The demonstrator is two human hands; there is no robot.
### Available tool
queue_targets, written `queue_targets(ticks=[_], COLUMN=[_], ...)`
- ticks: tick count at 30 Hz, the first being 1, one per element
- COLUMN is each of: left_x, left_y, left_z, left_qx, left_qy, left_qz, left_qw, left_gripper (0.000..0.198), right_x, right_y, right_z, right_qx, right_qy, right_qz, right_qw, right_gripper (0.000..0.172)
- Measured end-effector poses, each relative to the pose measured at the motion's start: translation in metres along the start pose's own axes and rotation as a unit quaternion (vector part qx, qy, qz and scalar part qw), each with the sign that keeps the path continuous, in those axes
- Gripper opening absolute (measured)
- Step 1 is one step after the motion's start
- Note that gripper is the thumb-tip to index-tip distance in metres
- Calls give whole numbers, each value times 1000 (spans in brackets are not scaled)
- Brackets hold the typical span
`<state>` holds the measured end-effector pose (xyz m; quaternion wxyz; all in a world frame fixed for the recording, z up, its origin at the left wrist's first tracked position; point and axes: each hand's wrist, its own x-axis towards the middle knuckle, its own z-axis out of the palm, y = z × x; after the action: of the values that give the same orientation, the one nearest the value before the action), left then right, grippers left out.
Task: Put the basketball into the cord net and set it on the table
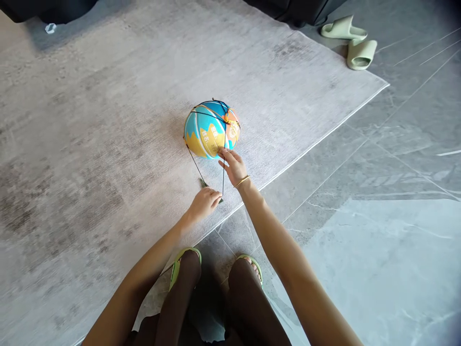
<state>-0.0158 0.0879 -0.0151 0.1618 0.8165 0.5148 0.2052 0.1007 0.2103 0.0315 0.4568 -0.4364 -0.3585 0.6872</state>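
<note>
A blue, yellow and orange basketball [207,134] rests on the rug inside a net of thin black and orange cords. Two black cords [196,165] run from the net down toward me, to a dark green strap [202,183]. My left hand [203,204] is closed around this strap, whose ends show on both sides of the fist. At the ball's lower right edge, my right hand [233,166] has its fingers closed at the right-hand cord, close against the ball. A gold bracelet [241,181] circles my right wrist.
The pale grey rug [118,96] ends in a diagonal edge, with grey tile floor [324,158] to the right. Light green slippers [361,54] lie by the rug's far right corner. Dark furniture [298,10] stands at the back. My feet in green sandals are below.
</note>
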Motion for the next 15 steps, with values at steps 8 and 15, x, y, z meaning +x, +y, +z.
queue_targets(ticks=[8,15], left_x=[8,6], left_y=[19,1], left_z=[-16,-48], left_qx=[-17,-111], left_qy=[-7,-94], left_qz=[-22,-143], left_qw=[1000,979], left_gripper=[18,36], right_x=[4,-5], right_y=[7,-1], right_z=[0,-3], right_qx=[13,-29], right_qy=[-19,-125], right_qz=[18,-15], right_qw=[1000,992], right_gripper=[29,30])
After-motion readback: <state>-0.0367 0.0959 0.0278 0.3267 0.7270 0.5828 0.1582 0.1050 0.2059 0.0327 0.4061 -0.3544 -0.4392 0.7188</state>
